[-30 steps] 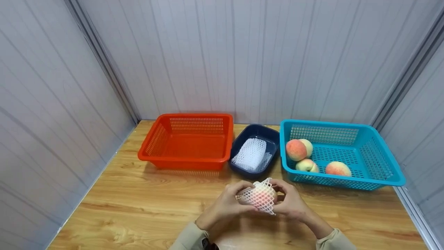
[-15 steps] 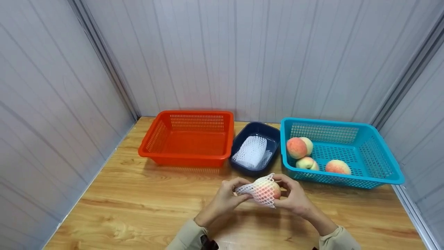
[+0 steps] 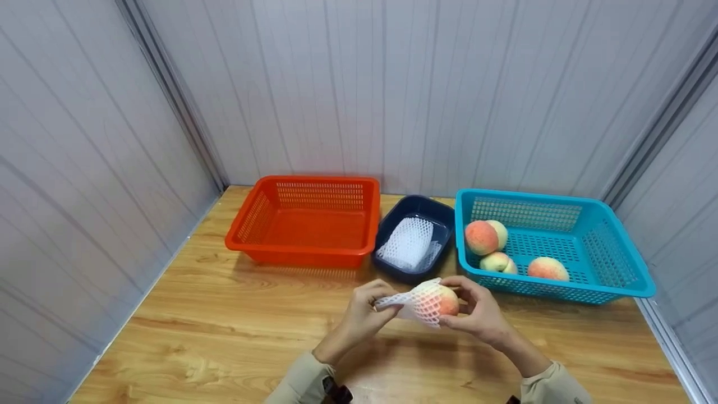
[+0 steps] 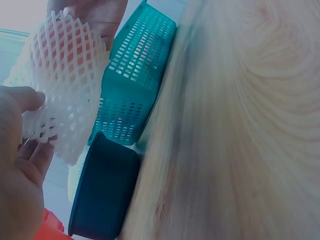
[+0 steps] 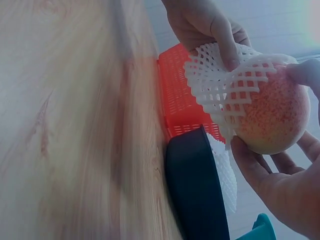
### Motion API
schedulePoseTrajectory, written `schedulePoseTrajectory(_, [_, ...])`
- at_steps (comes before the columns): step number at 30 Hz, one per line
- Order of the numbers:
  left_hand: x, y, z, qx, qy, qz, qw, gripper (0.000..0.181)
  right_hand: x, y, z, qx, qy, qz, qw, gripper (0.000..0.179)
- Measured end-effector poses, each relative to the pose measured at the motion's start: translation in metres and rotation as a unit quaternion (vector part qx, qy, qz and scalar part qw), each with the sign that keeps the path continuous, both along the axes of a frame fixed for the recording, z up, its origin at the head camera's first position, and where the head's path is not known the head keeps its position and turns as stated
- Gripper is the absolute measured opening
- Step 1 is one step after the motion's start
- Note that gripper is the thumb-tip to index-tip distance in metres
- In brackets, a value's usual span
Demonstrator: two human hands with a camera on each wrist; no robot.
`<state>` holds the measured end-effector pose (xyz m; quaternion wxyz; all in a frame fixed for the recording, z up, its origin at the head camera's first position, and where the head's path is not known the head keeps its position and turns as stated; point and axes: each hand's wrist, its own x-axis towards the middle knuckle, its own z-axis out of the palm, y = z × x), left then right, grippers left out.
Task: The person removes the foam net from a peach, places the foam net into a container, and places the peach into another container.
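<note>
Above the table, between both hands, is a peach (image 5: 277,112) partly covered by a white foam net sleeve (image 4: 70,85). My left hand (image 3: 362,314) pinches the gathered, narrow end of the sleeve between thumb and fingers. On the other side, my right hand (image 3: 479,314) grips the peach, fingers and thumb around its bare end. The sleeve's open edge runs across the middle of the fruit, so its right part shows uncovered in the head view. In the right wrist view the red-speckled skin sticks out of the mesh.
A dark blue tub (image 3: 384,269) holding white foam net sleeves (image 3: 409,241) stands behind the hands. Left of it is a red basket (image 3: 303,257), right of it a teal basket (image 3: 611,247) with several peaches (image 3: 481,237). Panelled walls (image 3: 359,95) enclose the wooden table (image 3: 196,325).
The left hand has drawn the sleeve's end out to the left into a narrow tail. More of the peach shows bare at the right hand. Both hands have stayed in nearly the same place.
</note>
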<state>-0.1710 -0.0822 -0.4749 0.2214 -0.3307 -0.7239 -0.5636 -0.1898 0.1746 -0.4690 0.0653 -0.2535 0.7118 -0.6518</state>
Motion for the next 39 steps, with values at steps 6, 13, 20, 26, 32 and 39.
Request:
schedulePoseTrajectory(6, [0.0, -0.004, -0.001, 0.033, -0.063, 0.005, 0.9975, 0.022, -0.001, 0.003, 0.003, -0.001, -0.004, -0.005, 1.0, 0.055])
schedulePoseTrajectory(13, [-0.002, -0.01, -0.002, 0.06, -0.074, 0.022, 0.9952, 0.015, -0.002, 0.007, 0.007, -0.005, -0.007, -0.022, 0.9997, 0.057])
schedulePoseTrajectory(20, [-0.004, -0.013, -0.004, 0.066, -0.061, 0.033, 0.9954, 0.012, 0.002, 0.014, 0.011, -0.003, -0.004, -0.036, 0.9994, 0.056])
schedulePoseTrajectory(26, [-0.006, -0.019, -0.005, 0.07, -0.049, 0.042, 0.9955, 0.014, 0.002, 0.02, 0.013, 0.001, 0.002, -0.047, 0.9989, 0.056])
schedulePoseTrajectory(32, [-0.008, -0.023, -0.009, 0.076, -0.024, 0.039, 0.9961, 0.017, 0.006, 0.025, 0.01, 0.003, -0.018, -0.055, 0.9983, 0.058])
schedulePoseTrajectory(39, [-0.012, -0.021, 0.0, 0.06, 0.002, 0.062, 0.9963, 0.017, 0.012, 0.032, 0.005, 0.005, -0.041, -0.072, 0.9965, 0.056])
